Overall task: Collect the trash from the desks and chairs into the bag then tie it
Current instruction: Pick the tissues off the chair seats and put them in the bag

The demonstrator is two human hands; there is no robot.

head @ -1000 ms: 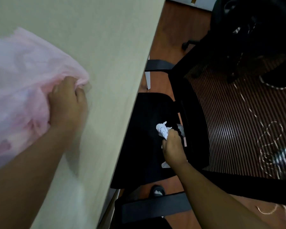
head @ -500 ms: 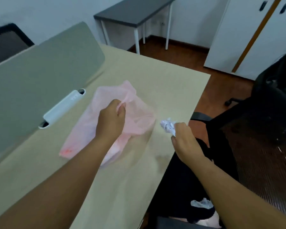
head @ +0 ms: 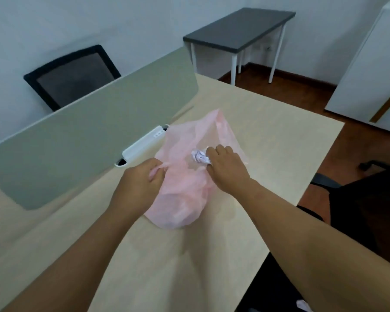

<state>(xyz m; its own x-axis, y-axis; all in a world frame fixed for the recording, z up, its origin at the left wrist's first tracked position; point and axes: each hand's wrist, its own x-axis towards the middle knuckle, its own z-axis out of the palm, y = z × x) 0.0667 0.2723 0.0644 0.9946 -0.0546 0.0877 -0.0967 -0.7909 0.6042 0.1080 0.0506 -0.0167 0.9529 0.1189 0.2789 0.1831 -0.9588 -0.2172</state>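
A thin pink plastic bag (head: 185, 194) lies on the beige desk (head: 268, 149), bulging at its near end. My left hand (head: 142, 188) pinches the bag's left rim and holds it up. My right hand (head: 225, 170) grips a crumpled white paper ball (head: 199, 156) right at the bag's mouth, over the pink plastic. Another scrap of white paper (head: 303, 306) shows at the bottom edge, low beside the dark chair.
A grey-green divider panel (head: 88, 131) runs along the desk's left side, with a white cable cover (head: 142, 145) at its foot. A black mesh chair (head: 72, 75) stands behind it. A dark side table (head: 239, 30), a white cabinet (head: 369, 70) and a black chair (head: 369, 210) are on the right.
My right hand lifted the paper ball from the chair seat up over the desk to the bag's mouth. My left hand shifted its grip to the bag's rim; the view swung upward.
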